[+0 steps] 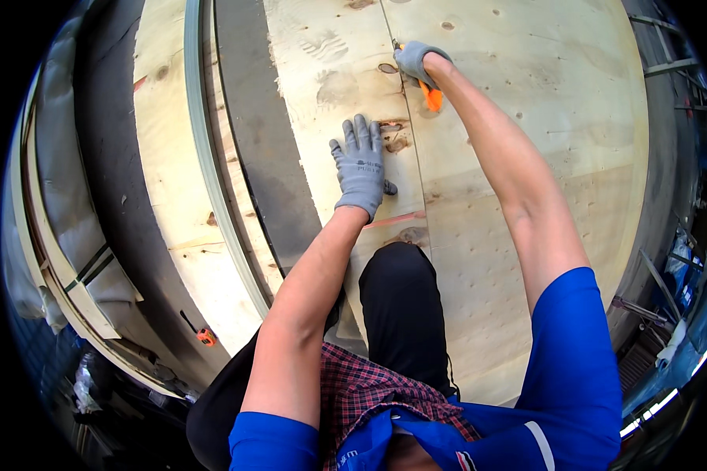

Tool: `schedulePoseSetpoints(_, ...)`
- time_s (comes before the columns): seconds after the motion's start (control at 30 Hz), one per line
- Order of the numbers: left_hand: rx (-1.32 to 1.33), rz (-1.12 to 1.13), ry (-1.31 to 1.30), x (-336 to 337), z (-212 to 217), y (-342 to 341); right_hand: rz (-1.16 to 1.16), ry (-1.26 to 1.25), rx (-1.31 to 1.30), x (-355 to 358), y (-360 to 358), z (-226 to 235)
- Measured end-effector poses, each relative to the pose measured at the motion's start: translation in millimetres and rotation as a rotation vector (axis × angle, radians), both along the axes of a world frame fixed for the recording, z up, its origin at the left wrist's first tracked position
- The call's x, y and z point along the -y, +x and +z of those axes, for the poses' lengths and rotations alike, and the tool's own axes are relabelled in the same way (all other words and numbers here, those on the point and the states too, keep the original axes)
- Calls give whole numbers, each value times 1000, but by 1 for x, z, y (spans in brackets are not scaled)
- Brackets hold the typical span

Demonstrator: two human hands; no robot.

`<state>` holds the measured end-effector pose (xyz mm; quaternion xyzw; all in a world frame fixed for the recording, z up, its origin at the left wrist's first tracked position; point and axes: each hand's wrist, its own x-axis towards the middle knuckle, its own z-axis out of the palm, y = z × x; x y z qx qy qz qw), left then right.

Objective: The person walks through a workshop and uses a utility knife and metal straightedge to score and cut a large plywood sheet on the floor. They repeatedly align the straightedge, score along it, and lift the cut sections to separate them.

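My left hand (360,166), in a grey work glove, lies flat with fingers spread on a pale plywood sheet (518,196). It rests left of a thin dark line that runs lengthwise over the wood. Farther forward and to the right, my gloved right hand (416,61) is closed around an orange utility knife (431,97). The orange end sticks out below the fist. A small yellow and dark part shows at the far side, close to the line; its tip is too small to make out. My knee (401,275) is over the sheet's near part.
Left of the sheet, a long grey metal bar (212,157) lies along a narrower plywood strip (165,118). An orange tape measure (205,337) sits on the dark floor. Wrapped boards (67,188) are stacked at far left; metal frames (668,67) stand at right.
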<state>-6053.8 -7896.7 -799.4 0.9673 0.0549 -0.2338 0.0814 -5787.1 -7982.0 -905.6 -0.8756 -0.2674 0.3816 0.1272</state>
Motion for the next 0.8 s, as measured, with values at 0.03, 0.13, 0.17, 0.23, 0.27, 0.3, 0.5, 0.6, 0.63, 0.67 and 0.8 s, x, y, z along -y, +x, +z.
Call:
schedulePoseSetpoints(0.03, 4, 10, 21, -2, -1, -1, -9, -11, 4, -5, -6, 2)
schedulePoseSetpoints(0.13, -10, 10, 0, 1, 0, -3, 47, -85, 81, 8, -25, -1)
schedulePoseSetpoints(0.17, 19, -3, -6, 4, -1, 1, 75, -118, 116, 20, -34, -3)
schedulePoseSetpoints(0.23, 58, -22, -21, 7, -4, 1, 140, -187, 167, 45, -67, -6)
schedulePoseSetpoints(0.27, 27, 5, -11, 1, -4, -4, -104, -116, 46, 31, -94, 26)
schedulePoseSetpoints(0.3, 10, 23, -11, -2, 0, -3, -367, -31, -41, 24, -121, 68)
schedulePoseSetpoints(0.5, 125, -55, 83, 3, 3, 2, -609, -87, -278, 110, -279, 101)
schedulePoseSetpoints(0.6, 112, -252, -8, -25, -7, 24, -664, -284, -366, 154, -372, 134)
schedulePoseSetpoints(0.63, 131, -335, -122, -44, -2, 44, -516, -250, -410, 180, -408, 143)
schedulePoseSetpoints(0.67, 13, -276, -133, -56, 2, 73, -425, -422, -548, 199, -439, 143)
schedulePoseSetpoints(0.8, 230, -308, 9, -113, -21, 169, -562, -577, -498, 245, -465, 164)
